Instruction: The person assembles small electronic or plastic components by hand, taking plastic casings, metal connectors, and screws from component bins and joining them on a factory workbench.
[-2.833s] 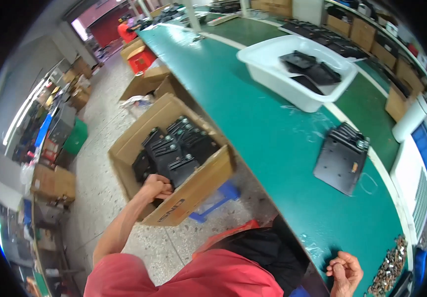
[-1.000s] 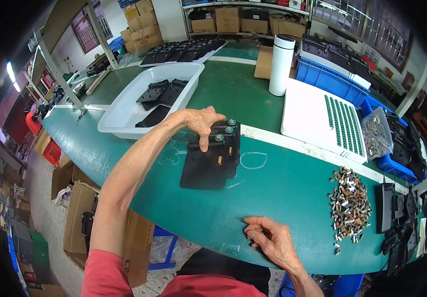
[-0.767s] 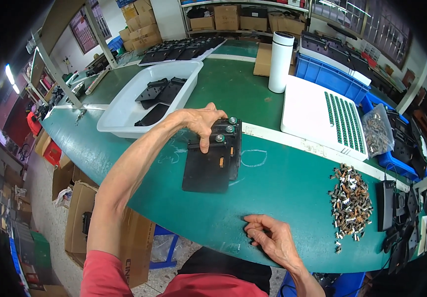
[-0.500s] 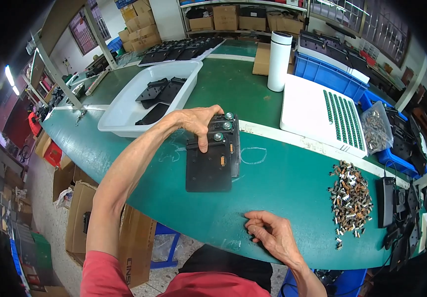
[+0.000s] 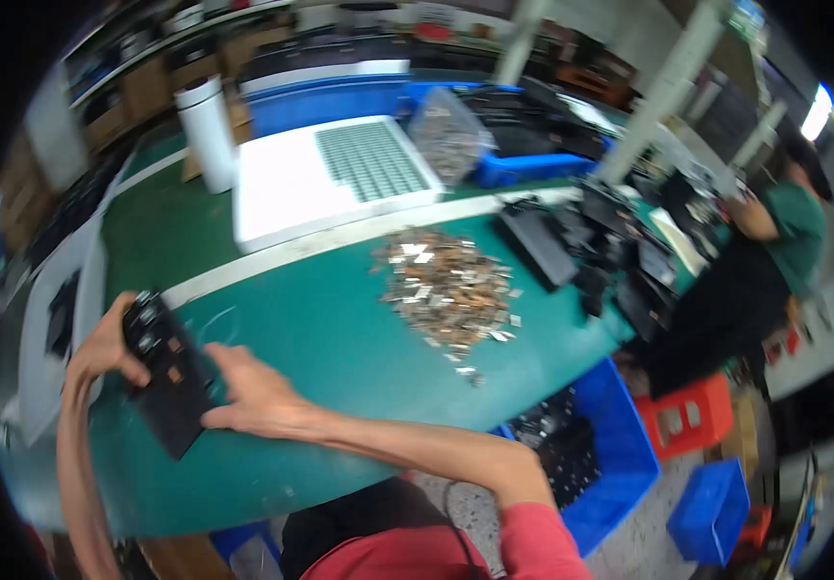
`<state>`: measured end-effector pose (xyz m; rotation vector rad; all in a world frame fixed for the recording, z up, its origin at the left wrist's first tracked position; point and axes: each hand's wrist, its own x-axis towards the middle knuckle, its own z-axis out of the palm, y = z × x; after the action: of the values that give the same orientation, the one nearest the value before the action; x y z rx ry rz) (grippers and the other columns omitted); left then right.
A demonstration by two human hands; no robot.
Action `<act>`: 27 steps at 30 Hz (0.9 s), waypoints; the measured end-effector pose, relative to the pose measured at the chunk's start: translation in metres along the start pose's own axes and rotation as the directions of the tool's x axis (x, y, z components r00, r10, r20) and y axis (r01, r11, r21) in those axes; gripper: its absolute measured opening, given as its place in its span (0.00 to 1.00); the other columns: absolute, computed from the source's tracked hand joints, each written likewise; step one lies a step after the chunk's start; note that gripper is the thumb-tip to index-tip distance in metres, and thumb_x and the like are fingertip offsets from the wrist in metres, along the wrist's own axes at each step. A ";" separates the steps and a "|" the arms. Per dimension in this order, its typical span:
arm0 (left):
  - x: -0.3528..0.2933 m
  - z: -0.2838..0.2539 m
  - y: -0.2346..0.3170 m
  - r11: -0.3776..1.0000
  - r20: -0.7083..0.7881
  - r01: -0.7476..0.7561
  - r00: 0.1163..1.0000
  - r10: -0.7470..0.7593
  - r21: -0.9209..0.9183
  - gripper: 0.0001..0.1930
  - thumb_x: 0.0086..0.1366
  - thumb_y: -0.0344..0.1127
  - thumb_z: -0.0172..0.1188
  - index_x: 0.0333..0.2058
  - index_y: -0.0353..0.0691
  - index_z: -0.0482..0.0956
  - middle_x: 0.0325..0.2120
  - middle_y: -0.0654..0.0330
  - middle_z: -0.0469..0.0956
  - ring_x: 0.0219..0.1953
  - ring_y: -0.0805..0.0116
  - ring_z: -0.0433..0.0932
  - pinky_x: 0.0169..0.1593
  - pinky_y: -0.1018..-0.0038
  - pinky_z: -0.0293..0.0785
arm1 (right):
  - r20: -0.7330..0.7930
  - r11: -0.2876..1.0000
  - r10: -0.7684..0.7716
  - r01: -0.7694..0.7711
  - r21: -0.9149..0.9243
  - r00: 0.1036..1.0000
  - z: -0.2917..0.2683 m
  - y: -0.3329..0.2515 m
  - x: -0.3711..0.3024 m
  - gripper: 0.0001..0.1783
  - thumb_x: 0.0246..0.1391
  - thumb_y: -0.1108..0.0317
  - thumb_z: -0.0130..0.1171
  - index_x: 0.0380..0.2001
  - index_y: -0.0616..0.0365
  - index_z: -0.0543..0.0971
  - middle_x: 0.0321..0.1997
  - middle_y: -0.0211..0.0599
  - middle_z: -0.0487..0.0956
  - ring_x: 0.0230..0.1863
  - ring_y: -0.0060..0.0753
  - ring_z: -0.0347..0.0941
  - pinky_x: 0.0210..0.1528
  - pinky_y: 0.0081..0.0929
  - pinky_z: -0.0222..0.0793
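Observation:
Near the table's left side, my left hand (image 5: 107, 346) grips a small stack of black plates (image 5: 173, 414) by its far left edge. Round silvery-green parts run along the top of the stack, and small copper-coloured pieces show on its face. The plates stand tilted in the view, just above or on the green table; motion blur hides which. My right hand (image 5: 260, 394) is at the stack's right edge, thumb and fingers spread apart. Whether its fingertips press on the plates I cannot tell.
A heap of small metal and brown pieces (image 5: 451, 290) lies mid-table. Behind it are a white tray (image 5: 272, 193) with green rows, a white bottle (image 5: 206, 135) and a blue crate (image 5: 330, 101). A white tub (image 5: 40, 319) stands left; a co-worker (image 5: 789, 232) is at right.
The view has swung to the right. My right hand has gone from near the table's front edge to the plates, its curled fingers now spread. My left hand still holds the stack.

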<state>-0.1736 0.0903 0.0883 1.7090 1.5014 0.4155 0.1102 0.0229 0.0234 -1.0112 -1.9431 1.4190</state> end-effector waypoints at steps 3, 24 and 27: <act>0.022 0.008 -0.021 0.991 -0.054 -0.023 0.998 0.031 0.135 0.61 0.12 0.24 0.78 0.57 0.37 0.62 0.45 0.56 0.72 0.51 0.58 0.71 0.60 0.72 0.63 | -0.158 0.999 -0.001 -0.007 -0.050 0.987 0.003 0.013 0.024 0.53 0.40 0.60 0.72 0.65 0.69 0.55 0.58 0.61 0.65 0.59 0.62 0.67 0.60 0.45 0.66; -0.023 0.023 0.011 0.998 -0.098 0.057 0.993 -0.059 -0.016 0.61 0.18 0.24 0.75 0.62 0.33 0.59 0.49 0.50 0.71 0.53 0.58 0.72 0.59 0.73 0.65 | -0.141 0.963 0.179 -0.144 0.227 0.974 0.009 -0.009 0.007 0.49 0.32 0.66 0.77 0.58 0.74 0.65 0.56 0.63 0.67 0.58 0.57 0.68 0.58 0.38 0.68; -0.045 0.018 0.023 0.999 -0.078 0.042 0.996 -0.043 -0.008 0.63 0.18 0.21 0.74 0.63 0.32 0.57 0.51 0.52 0.70 0.55 0.60 0.70 0.59 0.74 0.64 | -0.069 0.894 0.108 -0.067 0.443 0.992 0.015 -0.013 -0.007 0.52 0.33 0.66 0.76 0.60 0.74 0.59 0.52 0.59 0.71 0.54 0.54 0.71 0.57 0.39 0.68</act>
<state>-0.1565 0.0425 0.1058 1.6698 1.5880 0.4692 0.0992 0.0069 0.0314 -0.9342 -1.4282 1.7275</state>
